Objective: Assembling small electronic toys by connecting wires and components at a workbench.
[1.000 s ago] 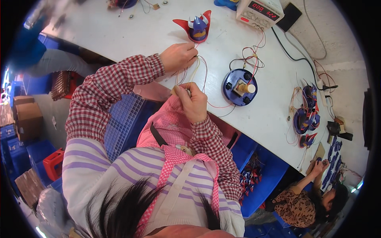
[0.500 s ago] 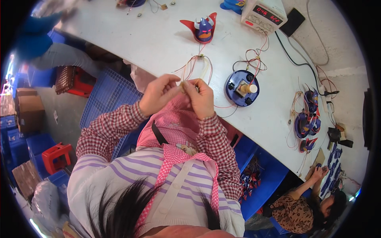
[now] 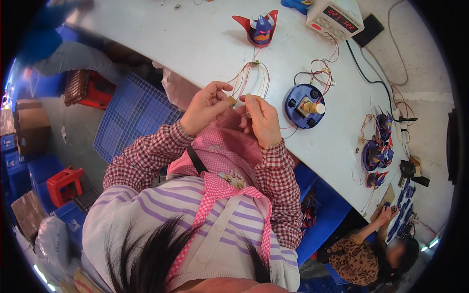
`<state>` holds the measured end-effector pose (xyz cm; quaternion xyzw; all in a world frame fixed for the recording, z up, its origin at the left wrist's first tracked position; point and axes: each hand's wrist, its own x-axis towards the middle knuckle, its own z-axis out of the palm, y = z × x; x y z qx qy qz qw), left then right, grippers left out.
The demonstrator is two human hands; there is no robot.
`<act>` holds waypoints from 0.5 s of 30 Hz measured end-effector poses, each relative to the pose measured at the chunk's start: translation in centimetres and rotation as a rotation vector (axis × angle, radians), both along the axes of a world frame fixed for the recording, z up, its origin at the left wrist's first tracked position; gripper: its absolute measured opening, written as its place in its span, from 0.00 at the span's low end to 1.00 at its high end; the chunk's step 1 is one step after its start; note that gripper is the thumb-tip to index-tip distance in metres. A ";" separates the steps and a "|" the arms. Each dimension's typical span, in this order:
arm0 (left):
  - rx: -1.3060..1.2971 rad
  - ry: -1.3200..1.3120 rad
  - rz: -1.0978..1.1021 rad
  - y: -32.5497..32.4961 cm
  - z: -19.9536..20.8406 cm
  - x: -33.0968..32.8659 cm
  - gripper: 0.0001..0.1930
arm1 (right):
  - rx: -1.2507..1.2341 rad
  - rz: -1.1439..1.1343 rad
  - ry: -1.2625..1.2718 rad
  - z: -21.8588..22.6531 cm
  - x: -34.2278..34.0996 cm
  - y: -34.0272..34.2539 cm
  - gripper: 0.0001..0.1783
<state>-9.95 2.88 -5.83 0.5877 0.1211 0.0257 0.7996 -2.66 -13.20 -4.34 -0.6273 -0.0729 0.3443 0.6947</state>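
Over the table's near edge, my left hand (image 3: 204, 108) pinches a small tan-yellow piece (image 3: 231, 101) with thin wires at it, possibly a small circuit board. A short gap away, my right hand (image 3: 264, 119) is closed at thumb and forefinger, its other fingers curled. Something small and pale shows at its fingertips, too small to name. Thin red, white and yellow wires (image 3: 266, 80) loop from the hands to a small connector board (image 3: 255, 63). From there a lead runs to a purple horned toy figure (image 3: 262, 34) with a red collar and lit red eyes.
Right of my hands lies a round blue base (image 3: 292, 113) with a cream cylinder, wired to a power supply (image 3: 337, 19). More toy figures (image 3: 376, 152) stand on the table's right side. A co-worker (image 3: 359, 259) sits at lower right; a blue grid crate (image 3: 132, 115) is left.
My hands have drawn apart, leaving the tan-yellow piece in plain sight at my left fingertips. The digits on the power supply differ. The whole view has shifted slightly.
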 end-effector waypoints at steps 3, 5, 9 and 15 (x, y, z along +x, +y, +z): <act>-0.052 0.012 -0.019 0.0 0.3 0.2 0.17 | -0.199 0.010 -0.298 -0.5 0.3 -0.6 0.14; -0.046 0.043 -0.010 0.0 0.6 0.0 0.15 | -0.408 -0.001 -0.762 -1.8 0.5 -1.1 0.15; -0.053 0.041 0.001 0.0 0.8 -0.4 0.13 | -0.619 -0.049 -1.073 -2.1 0.1 -1.8 0.16; -0.101 0.029 -0.022 0.3 1.2 0.0 0.12 | -0.853 -0.053 -1.045 -0.6 -1.4 -2.6 0.20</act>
